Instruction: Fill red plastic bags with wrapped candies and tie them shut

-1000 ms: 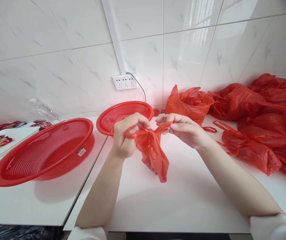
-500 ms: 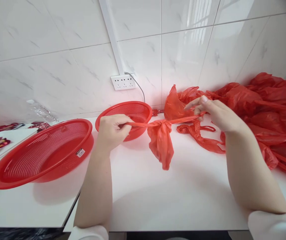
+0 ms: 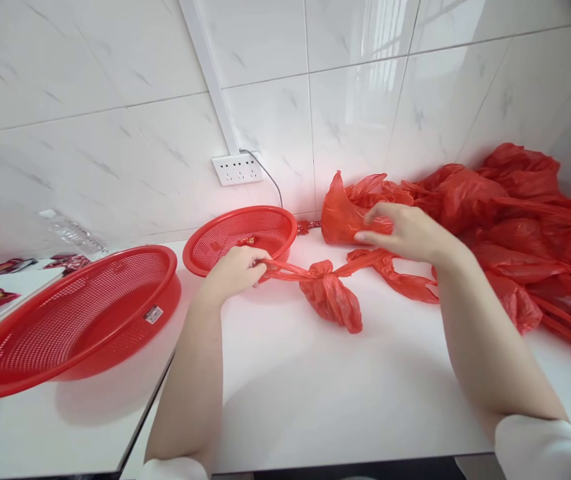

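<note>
A red plastic bag [image 3: 332, 303], knotted near its top, rests on the white table [image 3: 345, 393] between my hands. My left hand [image 3: 238, 273] is closed round one twisted handle of it, which runs taut to the knot. The other handle stretches from the knot toward the right. Above that end, my right hand [image 3: 398, 230] is open, thumb and fingers apart, with nothing held between them. Just behind its fingers stands another crumpled red plastic bag [image 3: 339, 210].
A heap of red plastic bags [image 3: 505, 227] fills the right side. A small red basket [image 3: 200, 250] stands behind my left hand; a larger red basket [image 3: 110, 320] lies at left. Further back are a clear bottle [image 3: 72, 230] and a wall socket [image 3: 238, 169].
My right hand has let go of its handle and opened. The knotted bag has sunk from hanging between my hands onto the table. My left hand has lowered slightly, keeping its handle.
</note>
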